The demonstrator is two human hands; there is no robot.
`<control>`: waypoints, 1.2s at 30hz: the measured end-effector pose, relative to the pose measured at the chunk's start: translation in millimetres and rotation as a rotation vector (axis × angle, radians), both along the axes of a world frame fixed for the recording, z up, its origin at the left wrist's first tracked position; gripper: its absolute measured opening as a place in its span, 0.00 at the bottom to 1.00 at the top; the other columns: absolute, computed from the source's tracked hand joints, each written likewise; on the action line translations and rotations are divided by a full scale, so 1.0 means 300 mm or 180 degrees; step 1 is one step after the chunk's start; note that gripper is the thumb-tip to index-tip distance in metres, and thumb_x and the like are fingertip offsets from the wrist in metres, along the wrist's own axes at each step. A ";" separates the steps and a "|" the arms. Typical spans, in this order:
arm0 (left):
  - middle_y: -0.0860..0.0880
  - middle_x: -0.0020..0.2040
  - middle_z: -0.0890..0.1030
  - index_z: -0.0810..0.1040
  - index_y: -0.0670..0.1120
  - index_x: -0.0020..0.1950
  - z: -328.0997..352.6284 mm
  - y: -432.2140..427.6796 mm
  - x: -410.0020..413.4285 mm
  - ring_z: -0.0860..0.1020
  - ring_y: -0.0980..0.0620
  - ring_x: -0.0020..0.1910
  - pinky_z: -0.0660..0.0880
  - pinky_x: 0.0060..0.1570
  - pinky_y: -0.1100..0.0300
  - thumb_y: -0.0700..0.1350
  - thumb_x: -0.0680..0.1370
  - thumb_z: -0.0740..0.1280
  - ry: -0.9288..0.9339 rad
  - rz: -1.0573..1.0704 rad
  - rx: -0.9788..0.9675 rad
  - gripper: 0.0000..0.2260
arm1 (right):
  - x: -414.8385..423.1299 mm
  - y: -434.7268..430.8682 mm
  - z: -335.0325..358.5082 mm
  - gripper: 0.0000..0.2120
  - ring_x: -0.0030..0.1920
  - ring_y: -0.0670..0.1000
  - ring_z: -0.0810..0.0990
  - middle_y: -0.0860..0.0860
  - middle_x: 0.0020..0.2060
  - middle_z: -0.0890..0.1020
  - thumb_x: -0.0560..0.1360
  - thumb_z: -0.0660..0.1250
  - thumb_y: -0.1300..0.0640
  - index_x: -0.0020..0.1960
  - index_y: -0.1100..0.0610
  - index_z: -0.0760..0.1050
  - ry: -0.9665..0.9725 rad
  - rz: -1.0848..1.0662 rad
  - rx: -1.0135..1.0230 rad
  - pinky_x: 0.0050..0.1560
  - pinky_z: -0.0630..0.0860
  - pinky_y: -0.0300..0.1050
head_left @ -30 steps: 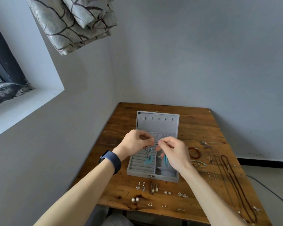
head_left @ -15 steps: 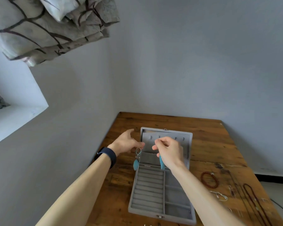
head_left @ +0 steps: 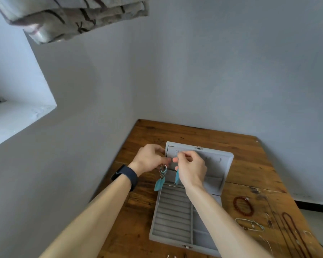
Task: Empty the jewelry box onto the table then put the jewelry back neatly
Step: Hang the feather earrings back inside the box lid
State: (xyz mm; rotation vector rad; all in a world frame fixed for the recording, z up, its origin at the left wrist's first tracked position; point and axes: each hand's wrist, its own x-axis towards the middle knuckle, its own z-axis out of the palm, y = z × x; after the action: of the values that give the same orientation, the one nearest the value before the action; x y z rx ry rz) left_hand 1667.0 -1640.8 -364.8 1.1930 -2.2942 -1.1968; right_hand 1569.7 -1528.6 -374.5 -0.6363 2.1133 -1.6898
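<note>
The grey jewelry box [head_left: 173, 218] lies open on the wooden table [head_left: 250, 174], its lid [head_left: 218, 164] raised at the back with small hooks inside. My left hand [head_left: 150, 158] grips the lid's left edge, and one teal feather earring [head_left: 161, 178] dangles from its fingers. My right hand [head_left: 191, 169] pinches the second teal feather earring [head_left: 177, 176] up by the hooks near the lid's top left; most of that earring is hidden behind the hand. The ring rolls and side compartments of the box hold nothing visible.
To the right of the box lie a red bead bracelet [head_left: 243, 205], a thin silver bracelet [head_left: 250, 224] and a long dark bead necklace [head_left: 295, 237]. Small earrings [head_left: 171, 256] show at the table's front edge. Walls close the table's left and back sides.
The view has closed in on the box. Both hands rose from over the tray to the lid, carrying the feather earrings; my left hand now grips the lid's edge.
</note>
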 end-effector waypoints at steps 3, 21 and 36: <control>0.53 0.45 0.85 0.81 0.50 0.57 -0.016 0.021 0.011 0.82 0.55 0.41 0.81 0.45 0.57 0.53 0.72 0.75 -0.0021 0.0063 -0.0332 0.16 | 0.028 -0.007 -0.003 0.05 0.32 0.44 0.83 0.44 0.35 0.85 0.79 0.65 0.54 0.47 0.51 0.79 -0.0130 -0.0199 -0.0131 0.35 0.77 0.36; 0.52 0.50 0.84 0.79 0.53 0.60 -0.062 0.048 0.029 0.81 0.53 0.47 0.80 0.47 0.55 0.54 0.74 0.74 0.0280 0.0222 -0.0324 0.15 | -0.027 0.124 -0.103 0.08 0.31 0.44 0.80 0.48 0.43 0.86 0.78 0.68 0.54 0.56 0.53 0.74 -0.0296 0.0696 0.0306 0.39 0.81 0.44; 0.52 0.47 0.83 0.80 0.53 0.60 -0.063 0.045 0.049 0.82 0.54 0.47 0.80 0.52 0.53 0.53 0.75 0.74 0.0355 0.0096 -0.0317 0.15 | -0.185 0.196 -0.160 0.04 0.41 0.57 0.81 0.52 0.44 0.81 0.78 0.68 0.60 0.52 0.57 0.79 0.3683 0.0499 0.0554 0.38 0.80 0.50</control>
State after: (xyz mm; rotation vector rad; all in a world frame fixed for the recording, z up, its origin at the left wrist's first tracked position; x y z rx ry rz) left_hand 1681.7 -1627.3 -383.8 1.0935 -2.2186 -1.0960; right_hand 1514.1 -1469.8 -422.3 -1.9967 2.7111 -1.0788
